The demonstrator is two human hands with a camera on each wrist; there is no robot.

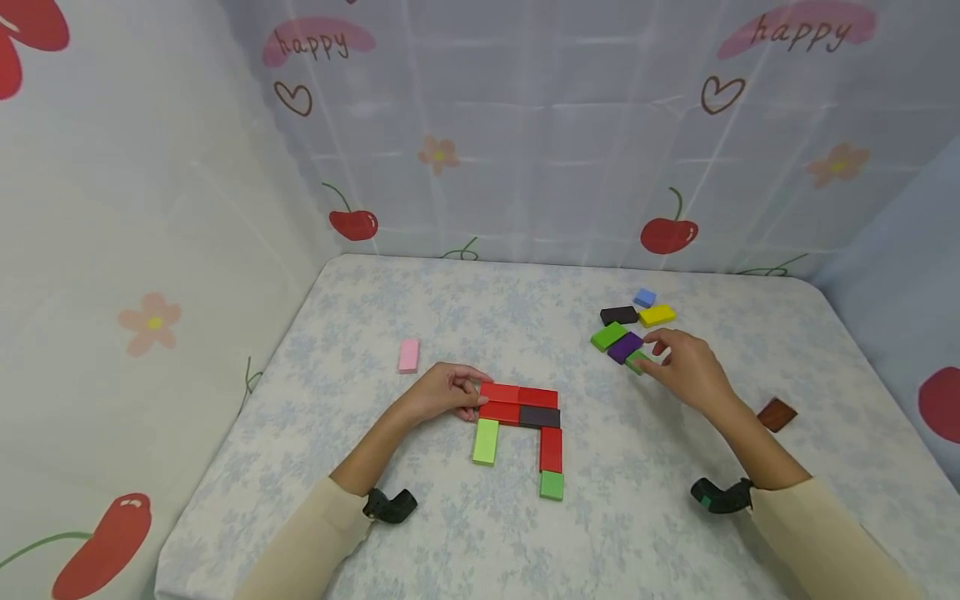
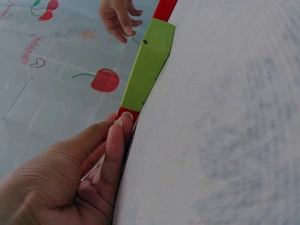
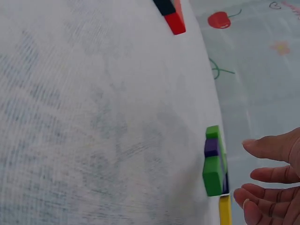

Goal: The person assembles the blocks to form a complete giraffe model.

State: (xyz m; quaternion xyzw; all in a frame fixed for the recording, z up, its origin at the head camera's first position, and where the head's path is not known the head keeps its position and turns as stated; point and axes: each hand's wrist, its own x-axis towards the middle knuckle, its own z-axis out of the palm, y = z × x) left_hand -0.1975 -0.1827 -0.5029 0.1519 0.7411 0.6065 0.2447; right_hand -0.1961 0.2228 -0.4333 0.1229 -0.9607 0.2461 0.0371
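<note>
My left hand (image 1: 448,391) is touching the red blocks (image 1: 501,393) at its three o'clock; whether those fingers are pinching, I cannot tell. My right hand (image 1: 688,369) is hovering with thumb and fingers wide apart, and at its nine o'clock the small green block (image 1: 636,362) is lying against the purple block (image 1: 625,347) on the worktop (image 1: 450,542). The pink block (image 1: 408,356) is lying at my left hand's ten o'clock, the brown block (image 1: 777,414) at my right hand's four o'clock.

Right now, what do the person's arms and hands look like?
The left sleeve and right sleeve are plain cream. A small, dark, bent gadget pokes out by the left one; the right gadget has a green mark. Both hands are gloveless.
</note>
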